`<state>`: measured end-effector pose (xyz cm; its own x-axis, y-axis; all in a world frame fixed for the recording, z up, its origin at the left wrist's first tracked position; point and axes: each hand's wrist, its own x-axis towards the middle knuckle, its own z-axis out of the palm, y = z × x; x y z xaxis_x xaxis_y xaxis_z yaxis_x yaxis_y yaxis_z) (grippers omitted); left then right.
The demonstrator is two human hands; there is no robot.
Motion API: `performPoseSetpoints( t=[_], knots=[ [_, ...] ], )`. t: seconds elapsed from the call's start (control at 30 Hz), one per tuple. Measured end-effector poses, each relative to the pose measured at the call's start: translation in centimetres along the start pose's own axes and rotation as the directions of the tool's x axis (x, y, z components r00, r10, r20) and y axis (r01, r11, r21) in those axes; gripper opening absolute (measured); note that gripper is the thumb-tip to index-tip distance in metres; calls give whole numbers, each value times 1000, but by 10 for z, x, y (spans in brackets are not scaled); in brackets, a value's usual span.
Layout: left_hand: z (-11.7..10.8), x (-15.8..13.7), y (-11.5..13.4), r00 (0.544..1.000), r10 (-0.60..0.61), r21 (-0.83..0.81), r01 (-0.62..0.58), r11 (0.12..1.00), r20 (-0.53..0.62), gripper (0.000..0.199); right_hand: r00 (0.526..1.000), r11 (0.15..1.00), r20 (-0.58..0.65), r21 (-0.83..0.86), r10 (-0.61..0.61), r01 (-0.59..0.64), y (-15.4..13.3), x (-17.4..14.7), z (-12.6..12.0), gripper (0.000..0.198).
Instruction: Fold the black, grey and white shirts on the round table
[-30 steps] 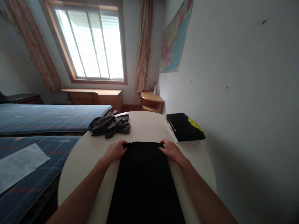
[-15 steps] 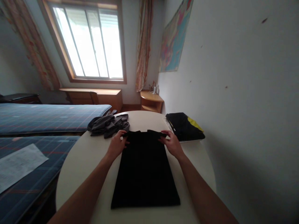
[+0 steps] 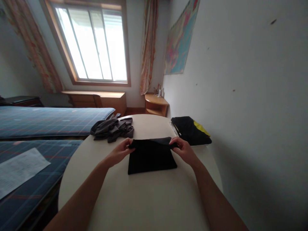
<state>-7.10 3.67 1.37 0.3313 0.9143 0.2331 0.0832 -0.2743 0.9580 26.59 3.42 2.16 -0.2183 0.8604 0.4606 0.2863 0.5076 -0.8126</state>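
Note:
A folded black shirt (image 3: pixel 151 158) is in the middle of the round table, making a short, wide shape. My left hand (image 3: pixel 121 149) pinches its far left corner. At the far right corner, my right hand (image 3: pixel 184 149) grips the cloth between thumb and fingers. Between the hands the far edge is raised a little, and a slightly greyer strip of cloth shows along it. How the layers lie inside the fold is hidden.
The cream round table (image 3: pixel 144 202) carries a crumpled dark grey garment (image 3: pixel 113 128) at the far left. A folded black and yellow garment (image 3: pixel 191 130) lies far right, beside the wall (image 3: pixel 252 128). Plaid mattresses (image 3: pixel 48 120) stand left, with a paper sheet (image 3: pixel 21 170) on one.
The shirt's long shape has become about half as long, its near edge now much farther from me. Both hands have shifted slightly nearer and still grip the cloth.

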Motion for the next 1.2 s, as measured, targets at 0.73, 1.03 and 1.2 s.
performPoseSetpoints(
  t=[0.73, 1.03, 1.2],
  knots=[
    [-13, -1, -9, 962, -259, 42, 263, 964, -93, 49, 965, 842, 239, -493, -111, 219, -34, -8, 38, 40],
    [-19, 8, -47, 994, 22, 497, 33, 867, -104, 47, 859, 765, 487, -488, -160, 420, -42, -23, 109, 68],
    [-16, 8, -44, 998, 40, 510, -6, 860, -56, 42, 854, 774, 496, -473, -160, 420, -35, -19, 100, 25]
  ],
)
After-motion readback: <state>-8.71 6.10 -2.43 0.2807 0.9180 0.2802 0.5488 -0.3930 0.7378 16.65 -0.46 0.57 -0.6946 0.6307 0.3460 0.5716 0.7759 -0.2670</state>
